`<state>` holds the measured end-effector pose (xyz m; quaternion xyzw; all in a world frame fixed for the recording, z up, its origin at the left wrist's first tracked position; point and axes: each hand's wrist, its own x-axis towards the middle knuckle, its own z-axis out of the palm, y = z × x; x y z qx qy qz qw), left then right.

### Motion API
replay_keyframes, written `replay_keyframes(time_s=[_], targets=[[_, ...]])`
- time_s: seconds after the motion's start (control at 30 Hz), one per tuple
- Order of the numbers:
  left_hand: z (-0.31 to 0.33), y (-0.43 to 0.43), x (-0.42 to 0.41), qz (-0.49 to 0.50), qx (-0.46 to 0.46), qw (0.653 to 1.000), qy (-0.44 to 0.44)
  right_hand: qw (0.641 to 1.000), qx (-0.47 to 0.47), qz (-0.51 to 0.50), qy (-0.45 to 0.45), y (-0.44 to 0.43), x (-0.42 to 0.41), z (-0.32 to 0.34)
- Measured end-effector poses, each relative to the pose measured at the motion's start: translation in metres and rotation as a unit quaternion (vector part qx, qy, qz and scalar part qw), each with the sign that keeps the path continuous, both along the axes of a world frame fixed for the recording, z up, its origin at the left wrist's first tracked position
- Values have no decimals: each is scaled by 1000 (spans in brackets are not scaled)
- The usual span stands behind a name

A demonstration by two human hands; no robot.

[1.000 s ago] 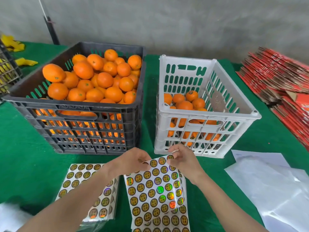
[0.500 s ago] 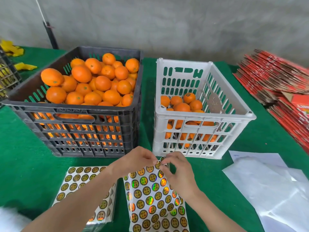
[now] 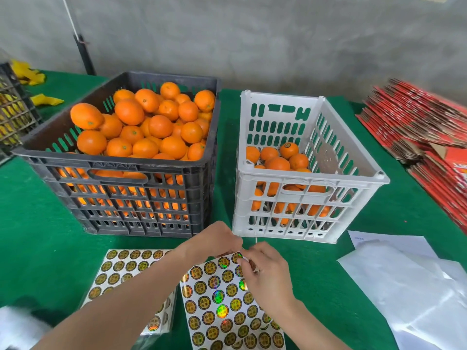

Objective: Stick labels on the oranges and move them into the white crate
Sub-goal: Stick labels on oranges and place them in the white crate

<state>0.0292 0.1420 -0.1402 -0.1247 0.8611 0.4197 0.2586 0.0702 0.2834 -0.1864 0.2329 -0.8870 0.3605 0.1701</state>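
A dark grey crate (image 3: 121, 170) at the left is heaped with unlabelled oranges (image 3: 151, 122). To its right stands the white crate (image 3: 310, 178) with several oranges (image 3: 278, 162) in its bottom, one showing a round label. In front of both crates lies a sheet of round gold holographic labels (image 3: 222, 304). My left hand (image 3: 212, 241) pinches the sheet's top edge and lifts it slightly. My right hand (image 3: 267, 274) pinches a label at the sheet's top right corner.
A second stack of label sheets (image 3: 121, 271) lies to the left under my left forearm. White backing papers (image 3: 409, 286) lie at the right. Flattened red cartons (image 3: 424, 127) are piled at the far right. Another dark crate (image 3: 12, 109) sits at the left edge.
Both hands have stayed at the sheet's top edge. My right hand has slid down onto the top right labels and my left hand has come closer to it. The view has shifted slightly.
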Motion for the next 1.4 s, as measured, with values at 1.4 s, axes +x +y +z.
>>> replay_keyframes(time_s=[1.4], targets=[[-38,-11,5,-331,-268,876,227,950,-250,41,-181,-8,-23,76]])
